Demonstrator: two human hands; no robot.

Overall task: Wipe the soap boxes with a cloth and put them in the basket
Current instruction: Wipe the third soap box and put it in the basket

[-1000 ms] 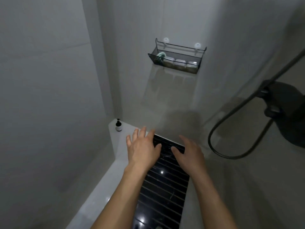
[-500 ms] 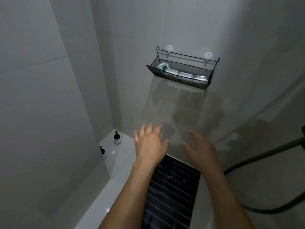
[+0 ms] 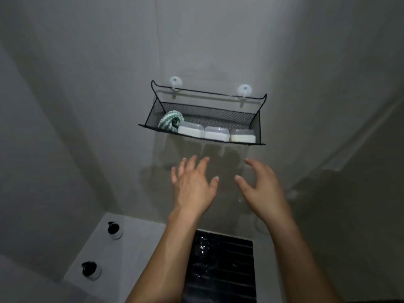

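**Both hands raised below the wall basket**

We see our left hand (image 3: 192, 189) and right hand (image 3: 260, 189) lifted in front of the grey wall, fingers spread and relaxed, holding nothing and touching nothing. They hang just under the black mesh basket (image 3: 258, 125), which is hung on two white hooks (image 3: 175, 82) on the wall. Nothing lies between our hands and the basket.

Inside the basket three soap boxes (image 3: 216, 133) stand in a row along the front, side by side, and a green-and-white cloth (image 3: 169, 121) is bunched at the left end, touching the leftmost box.

Below, on the white ledge (image 3: 135, 243) in the corner, two small pump bottles (image 3: 114, 230) stand apart from each other, well left of our arms. A black ribbed panel (image 3: 220, 267) with wet glints lies beneath our forearms; our left arm covers its left edge, and the bottom of the view cuts it off.

The light is dim, so we cannot tell whether the boxes hold soap, and the labels on the bottles are unreadable. The basket's front edge hides the lower part of the boxes
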